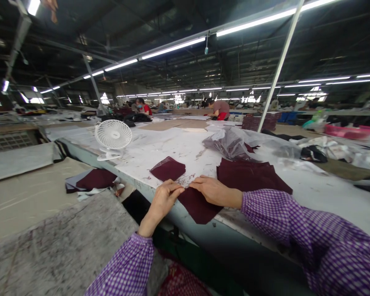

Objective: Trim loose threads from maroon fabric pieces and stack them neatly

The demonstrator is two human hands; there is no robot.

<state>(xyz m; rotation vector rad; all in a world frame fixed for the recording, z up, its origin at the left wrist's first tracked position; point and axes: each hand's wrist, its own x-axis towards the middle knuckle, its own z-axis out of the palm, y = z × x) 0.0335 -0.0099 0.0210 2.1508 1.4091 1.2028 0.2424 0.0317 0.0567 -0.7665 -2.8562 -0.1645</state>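
A dark maroon fabric piece point(197, 205) lies at the near edge of the white cutting table point(172, 148), hanging slightly over it. My left hand point(164, 199) pinches its upper left edge, fingers curled together. My right hand point(214, 190) lies flat on the piece's top edge, fingers stretched toward the left hand. Both arms wear purple checked sleeves. A stack of maroon pieces point(249, 174) sits just right of my right hand, and a single maroon piece point(168, 168) lies just beyond my left hand.
A small white desk fan point(112, 136) stands at the table's left edge. A clear plastic bag with maroon fabric point(228, 144) lies behind the stack. More maroon cloth point(94, 179) rests on a lower grey surface at left. Other people work at far tables.
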